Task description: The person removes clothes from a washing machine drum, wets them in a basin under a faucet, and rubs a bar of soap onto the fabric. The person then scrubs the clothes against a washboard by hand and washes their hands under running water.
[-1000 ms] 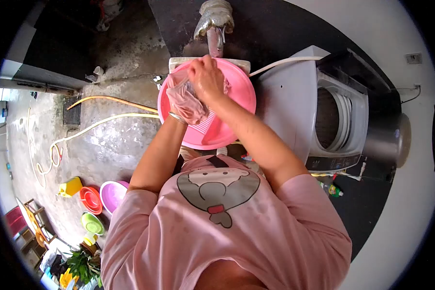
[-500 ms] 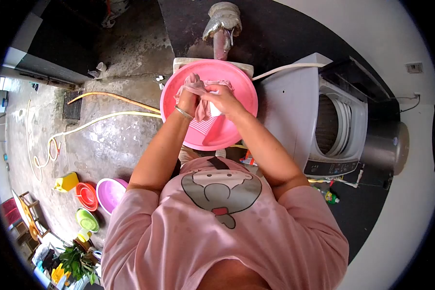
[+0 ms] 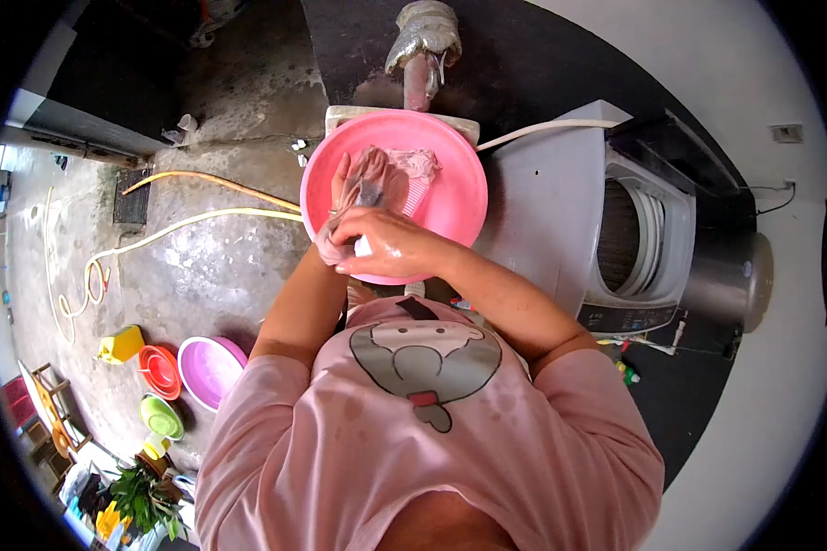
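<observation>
In the head view, a cloth point(image 3: 368, 167) is over the pink basin point(image 3: 459, 197), drawn around the left hand point(image 3: 341, 180) and hanging towards the wrist. It is a dusty pink, thin and limp, bunched in soft, uneven folds. A darker greyish patch shows near its middle, and the upper end is gathered into a crumpled lump. The fabric looks wet.

The left hand is mostly covered by the cloth, with only part of it bare along the outer edge, so whether its fingers are apart or together cannot be told. The right hand point(image 3: 390, 242) crosses over the left wrist, its fingers bent and clamped on a small white bar point(image 3: 363, 246), which shows between thumb and fingers against the lower folds. The back of this hand glistens.

Inside the basin, a paler pink crumpled bundle point(image 3: 417, 163) lies near the far side, just beside the cloth; whether the two join is hard to tell. White-and-pink ribs point(image 3: 416, 196) show below the bundle.

To the right stands a grey washer point(image 3: 538, 207), its lid up. Two hoses point(image 3: 207, 220) run along the wet floor point(image 3: 193, 275) at left. Nearer the person are a purple basin point(image 3: 213, 370), a red basin point(image 3: 162, 372) and a yellow jug point(image 3: 121, 345).
</observation>
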